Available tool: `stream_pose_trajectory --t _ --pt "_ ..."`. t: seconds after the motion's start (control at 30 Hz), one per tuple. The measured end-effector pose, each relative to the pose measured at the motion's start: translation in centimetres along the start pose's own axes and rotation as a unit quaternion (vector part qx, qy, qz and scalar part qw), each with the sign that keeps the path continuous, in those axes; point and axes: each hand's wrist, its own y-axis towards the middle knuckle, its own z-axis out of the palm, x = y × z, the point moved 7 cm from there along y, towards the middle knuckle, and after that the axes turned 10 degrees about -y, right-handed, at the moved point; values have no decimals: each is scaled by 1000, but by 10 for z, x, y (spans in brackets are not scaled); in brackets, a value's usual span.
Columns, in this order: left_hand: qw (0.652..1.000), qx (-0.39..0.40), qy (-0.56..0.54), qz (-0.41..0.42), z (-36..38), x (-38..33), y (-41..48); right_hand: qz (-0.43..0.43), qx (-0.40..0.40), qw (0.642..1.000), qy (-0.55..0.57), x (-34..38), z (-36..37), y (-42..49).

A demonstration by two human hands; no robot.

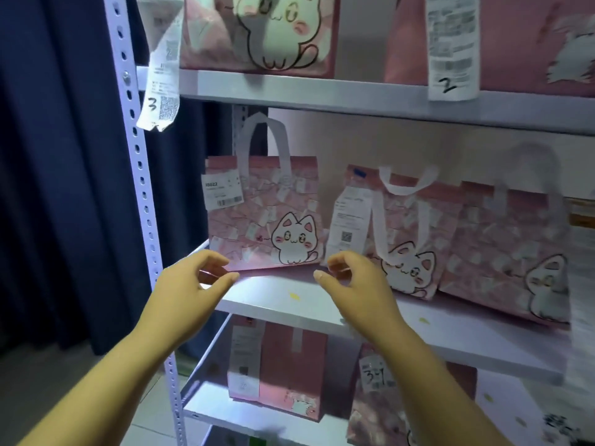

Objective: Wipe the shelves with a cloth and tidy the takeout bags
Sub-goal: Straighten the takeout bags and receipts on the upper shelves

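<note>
A pink takeout bag (262, 214) with a cartoon cat and white handles stands upright at the left of the middle shelf (289, 304). My left hand (193, 281) hovers just in front of its lower left corner, fingers loosely curled, holding nothing. Near the bag's lower right corner my right hand (351, 281) hangs the same way, apart from the bag. Two more pink cat bags (409, 239) (505, 252) stand to the right on that shelf. No cloth is in view.
The upper shelf (322, 91) carries more pink bags with long receipts (161, 82) (452, 46) hanging over its edge. Further pink bags (277, 365) sit on the lower shelf. A white perforated upright (141, 175) frames the left side, with a dark blue curtain (58, 156) behind.
</note>
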Motion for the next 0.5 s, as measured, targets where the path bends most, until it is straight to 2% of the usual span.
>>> stream_pose_trajectory --t 0.2,0.33,0.5 --pt "998 -27 51 17 9 29 61 28 2 998 -49 -19 34 71" --pt "995 -37 88 -7 21 51 99 42 -12 992 -116 -25 51 116" --pt "996 -58 55 -37 31 78 123 26 -13 984 -175 -21 67 149"
